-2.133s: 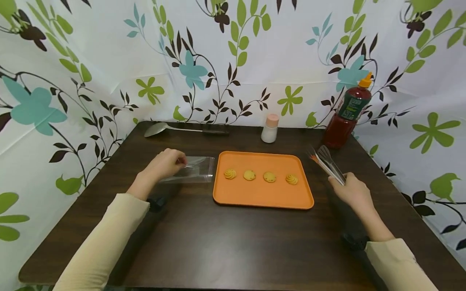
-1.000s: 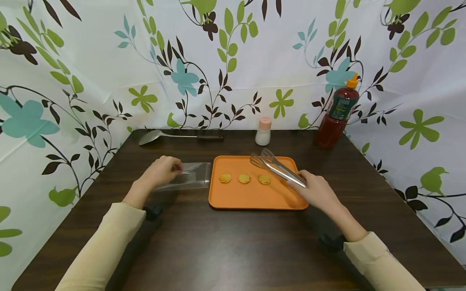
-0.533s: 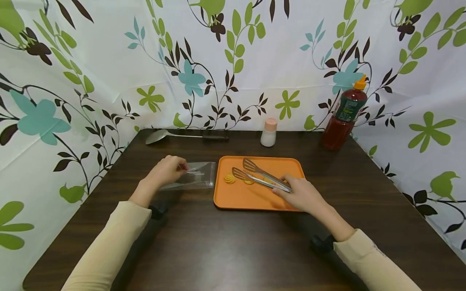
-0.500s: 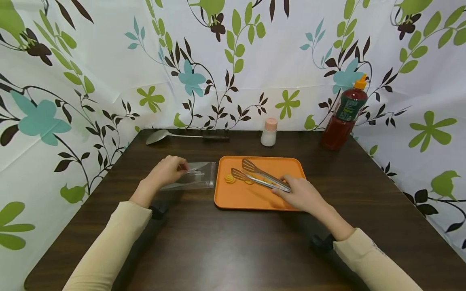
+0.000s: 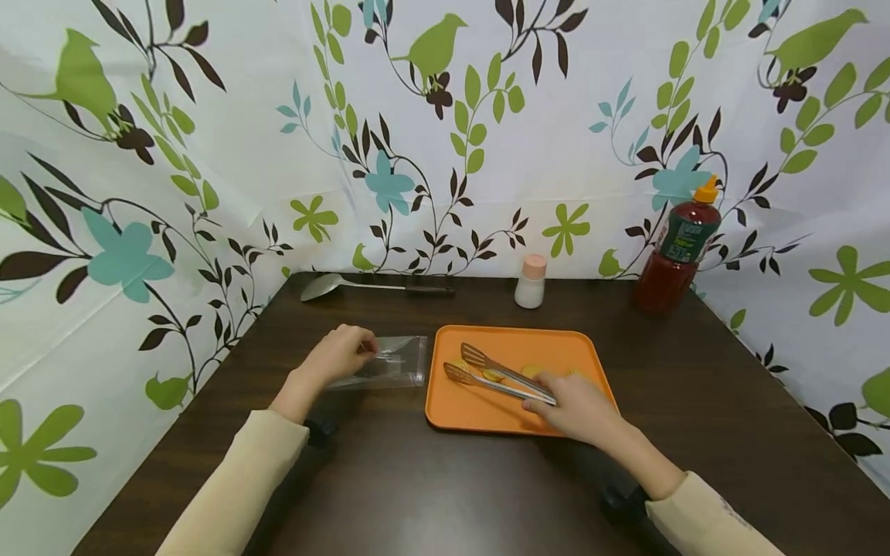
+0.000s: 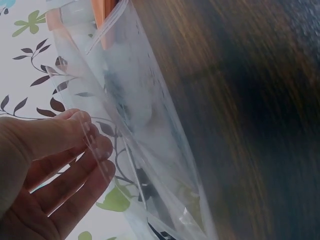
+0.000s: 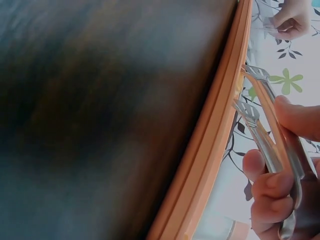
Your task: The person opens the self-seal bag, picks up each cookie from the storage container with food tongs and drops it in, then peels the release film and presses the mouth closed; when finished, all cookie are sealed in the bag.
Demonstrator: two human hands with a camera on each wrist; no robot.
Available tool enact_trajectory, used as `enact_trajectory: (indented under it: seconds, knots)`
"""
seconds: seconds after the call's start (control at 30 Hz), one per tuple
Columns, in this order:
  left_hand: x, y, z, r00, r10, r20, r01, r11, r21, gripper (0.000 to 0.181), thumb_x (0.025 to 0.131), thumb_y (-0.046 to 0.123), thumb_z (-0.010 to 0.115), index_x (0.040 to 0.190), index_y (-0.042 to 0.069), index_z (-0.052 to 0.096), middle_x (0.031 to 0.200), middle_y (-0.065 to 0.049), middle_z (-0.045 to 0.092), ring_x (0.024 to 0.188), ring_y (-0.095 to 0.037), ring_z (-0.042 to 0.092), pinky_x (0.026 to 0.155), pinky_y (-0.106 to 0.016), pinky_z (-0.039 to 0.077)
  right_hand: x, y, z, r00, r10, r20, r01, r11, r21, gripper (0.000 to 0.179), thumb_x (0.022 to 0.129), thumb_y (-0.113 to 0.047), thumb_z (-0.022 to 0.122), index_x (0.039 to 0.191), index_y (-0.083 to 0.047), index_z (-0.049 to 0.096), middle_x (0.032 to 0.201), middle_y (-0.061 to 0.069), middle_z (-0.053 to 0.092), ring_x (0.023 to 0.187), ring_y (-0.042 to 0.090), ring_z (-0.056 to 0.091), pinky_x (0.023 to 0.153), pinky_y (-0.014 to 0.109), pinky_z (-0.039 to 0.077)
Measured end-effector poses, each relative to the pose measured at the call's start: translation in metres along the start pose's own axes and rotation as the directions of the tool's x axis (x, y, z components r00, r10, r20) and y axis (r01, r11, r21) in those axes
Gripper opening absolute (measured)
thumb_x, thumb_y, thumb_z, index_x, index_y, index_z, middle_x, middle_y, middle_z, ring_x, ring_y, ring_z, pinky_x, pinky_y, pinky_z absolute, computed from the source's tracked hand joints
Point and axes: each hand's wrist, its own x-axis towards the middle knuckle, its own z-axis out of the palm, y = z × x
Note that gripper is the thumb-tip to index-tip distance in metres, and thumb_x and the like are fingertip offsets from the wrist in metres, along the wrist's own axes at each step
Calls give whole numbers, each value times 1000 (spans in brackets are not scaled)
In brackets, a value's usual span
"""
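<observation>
Orange tray (image 5: pixel 480 417), steel tongs (image 5: pixel 514 378) spread above it: pick-up time!

And it's the right hand (image 5: pixel 575 407) clamped on the tongs, their 2 slotted ends apart over the tray's left side! The leftmost cookie (image 5: pixel 460 364) shows between those ends; whether steel is touching it, I can't tell. We've got 4 yellow cookies (image 5: pixel 534 371) on the tray, partly screened by tongs and fingers. Over to the left hand (image 5: pixel 343 353): thumb and fingertips pinch the clear bag (image 5: pixel 403 371), whose far end sits just beside the tray's left edge. That's 2 hands well apart, both busy.

Reading the play, this looks like lining up the grab, with no squeeze on yet. The next move calls for a light, even pinch of the tongs; these cookies look crumbly, and too much force could break 1.

Lettering check! At the back right, the red bottle (image 5: pixel 670 270) wears a dark green label (image 5: pixel 684 240), print too small to read. Dark marks on the right sleeve (image 5: pixel 695 510)? Unreadable too. On the pink-capped shaker (image 5: pixel 531 287), no writing I can make out.
</observation>
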Motion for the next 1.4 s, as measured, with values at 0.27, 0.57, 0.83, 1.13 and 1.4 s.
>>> enact_trajectory:
  seconds: [0.27, 0.57, 0.83, 1.13, 1.4]
  knots:
    - [-3, -1, 12, 1000, -21, -14, 21, 1000, -10, 5, 86, 3, 70, 88, 6, 74, 84, -2, 69, 73, -14, 63, 67, -35, 54, -6, -4, 2, 1000, -8, -10, 8, 1000, -25, 40, 88, -39, 71, 114, -8, 68, 71, -9, 61, 58, 8, 47, 54, 28, 38]
    - [2, -5, 7, 1000, 17, -5, -17, 1000, -1, 7, 86, 4, 70, 85, 9, 73, 83, -1, 69, 72, -12, 62, 66, -35, 53, -6, -7, 5, 1000, 13, 14, -13, 1000, 9, 38, 88, -39, 71, 112, -9, 67, 59, -11, 49, 49, 7, 41, 49, 25, 32]
    - [0, -5, 6, 1000, 10, -13, -10, 1000, -1, 7, 85, 2, 70, 84, 9, 74, 83, -1, 69, 74, -13, 62, 68, -36, 54, -4, -8, 3, 1000, -18, 5, 18, 1000, -4, 39, 89, -36, 70, 114, -7, 67, 61, -10, 49, 52, 8, 41, 50, 25, 32]
    - [5, -1, 4, 1000, 10, -13, -10, 1000, -6, 7, 87, 4, 69, 90, 5, 76, 88, -4, 72, 77, -16, 64, 71, -38, 55, -5, -5, -2, 999, -43, -20, 43, 999, -4, 39, 89, -36, 70, 114, -6, 68, 59, -10, 48, 50, 7, 40, 48, 24, 31]
    - [-2, 1, 4, 1000, -8, -1, 8, 1000, -17, 10, 89, 5, 68, 94, 3, 77, 92, -7, 73, 80, -18, 67, 73, -38, 56, -7, -3, 2, 998, -54, -22, 54, 998, 11, 36, 89, -36, 71, 111, -7, 68, 62, -10, 48, 51, 6, 40, 48, 23, 32]
